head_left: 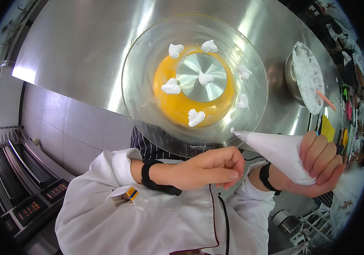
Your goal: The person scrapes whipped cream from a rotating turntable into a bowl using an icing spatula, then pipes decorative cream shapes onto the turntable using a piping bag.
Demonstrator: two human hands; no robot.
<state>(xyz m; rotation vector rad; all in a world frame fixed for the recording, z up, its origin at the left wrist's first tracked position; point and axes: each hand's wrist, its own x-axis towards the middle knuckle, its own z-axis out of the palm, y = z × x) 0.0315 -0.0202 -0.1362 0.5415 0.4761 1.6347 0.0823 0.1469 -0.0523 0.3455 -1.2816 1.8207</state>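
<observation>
My right hand [320, 163] is wrapped round the wide end of a white piping bag [277, 148]. The bag's tip points left, near the lower right rim of a glass turntable [137, 63]. Several piped white cream dollops [196, 117] sit spread over the glass and its round metal centre [190, 70]; the yellow base [165, 100] shows beneath. In front of the turntable's near edge, my left hand [216, 167] is loosely closed, fingers curled and thumb alongside, with nothing visible in it. It touches neither the bag nor the dollops.
A metal bowl [292, 80] of white cream [307, 76] stands to the right on the steel table [84, 46], an orange-handled tool [326, 100] resting in it. Oven-like equipment with lit displays [31, 208] is at lower left. A yellow cloth-like item [328, 128] lies beyond my right hand.
</observation>
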